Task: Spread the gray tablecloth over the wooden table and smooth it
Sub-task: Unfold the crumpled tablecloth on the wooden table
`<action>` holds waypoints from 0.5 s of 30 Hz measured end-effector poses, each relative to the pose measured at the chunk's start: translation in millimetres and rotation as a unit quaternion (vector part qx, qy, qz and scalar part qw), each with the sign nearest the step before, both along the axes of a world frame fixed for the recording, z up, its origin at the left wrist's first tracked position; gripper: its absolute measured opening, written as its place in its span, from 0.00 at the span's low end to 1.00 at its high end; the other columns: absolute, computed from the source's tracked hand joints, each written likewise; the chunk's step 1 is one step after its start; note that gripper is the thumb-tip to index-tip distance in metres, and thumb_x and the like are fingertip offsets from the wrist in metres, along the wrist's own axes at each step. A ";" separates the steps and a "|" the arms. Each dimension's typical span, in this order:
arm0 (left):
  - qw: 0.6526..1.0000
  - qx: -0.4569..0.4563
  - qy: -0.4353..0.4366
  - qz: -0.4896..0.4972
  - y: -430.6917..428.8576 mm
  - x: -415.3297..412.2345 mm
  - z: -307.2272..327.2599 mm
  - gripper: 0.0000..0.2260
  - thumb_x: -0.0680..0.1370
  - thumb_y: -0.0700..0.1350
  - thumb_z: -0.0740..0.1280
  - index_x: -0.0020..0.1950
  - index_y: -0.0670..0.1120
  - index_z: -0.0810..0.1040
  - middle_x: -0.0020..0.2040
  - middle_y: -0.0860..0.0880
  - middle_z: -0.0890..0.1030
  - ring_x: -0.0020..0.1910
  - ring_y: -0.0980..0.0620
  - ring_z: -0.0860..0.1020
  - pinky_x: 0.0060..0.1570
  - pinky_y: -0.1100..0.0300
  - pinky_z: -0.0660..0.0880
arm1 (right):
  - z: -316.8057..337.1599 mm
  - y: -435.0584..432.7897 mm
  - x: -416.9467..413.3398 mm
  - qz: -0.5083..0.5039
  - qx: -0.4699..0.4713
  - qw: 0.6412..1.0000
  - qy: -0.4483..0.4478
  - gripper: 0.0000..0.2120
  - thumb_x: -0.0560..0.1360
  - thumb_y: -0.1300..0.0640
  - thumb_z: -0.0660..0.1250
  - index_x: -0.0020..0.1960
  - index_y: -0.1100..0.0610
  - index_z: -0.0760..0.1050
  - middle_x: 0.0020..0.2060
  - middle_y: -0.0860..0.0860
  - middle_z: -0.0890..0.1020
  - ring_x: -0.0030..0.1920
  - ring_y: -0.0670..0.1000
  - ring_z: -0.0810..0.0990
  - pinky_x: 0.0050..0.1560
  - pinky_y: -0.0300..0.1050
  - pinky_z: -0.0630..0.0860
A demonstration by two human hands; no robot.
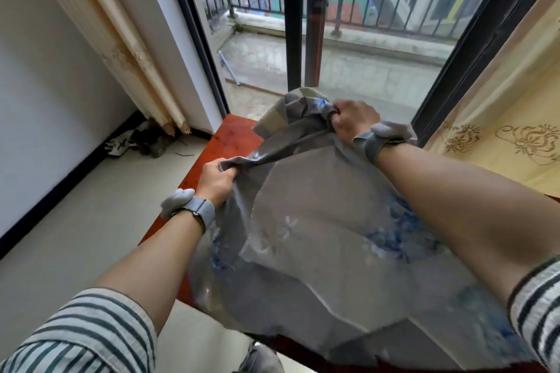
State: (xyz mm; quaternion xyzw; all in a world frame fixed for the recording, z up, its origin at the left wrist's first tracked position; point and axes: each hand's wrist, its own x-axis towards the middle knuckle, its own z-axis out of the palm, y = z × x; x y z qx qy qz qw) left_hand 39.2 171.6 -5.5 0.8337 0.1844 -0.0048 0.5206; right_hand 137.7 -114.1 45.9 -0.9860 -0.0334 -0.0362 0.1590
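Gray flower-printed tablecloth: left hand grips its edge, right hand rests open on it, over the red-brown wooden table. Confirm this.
Wrong on one point: in the head view the right hand is not open but grips a bunched fold of the gray flower-printed tablecloth. The left hand does grip its edge, over the red-brown wooden table.

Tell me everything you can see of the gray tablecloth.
The thin gray tablecloth with blue printed patches and a paler checked border is crumpled and creased, not yet flat. It lies over most of the reddish wooden table, its far part lifted. The left hand and the right hand each grip a bunched edge.
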 end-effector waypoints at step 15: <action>0.972 0.138 0.166 0.092 129.4 86.5 -45.5 0.10 0.75 0.41 0.65 0.51 0.36 0.80 0.52 0.35 0.81 0.54 0.36 0.78 0.51 0.53 0.72 | -88.1 159.6 62.9 0.059 0.042 0.978 0.195 0.15 0.75 0.56 0.61 0.61 0.55 0.73 0.56 0.58 0.80 0.55 0.60 0.79 0.49 0.45 0.70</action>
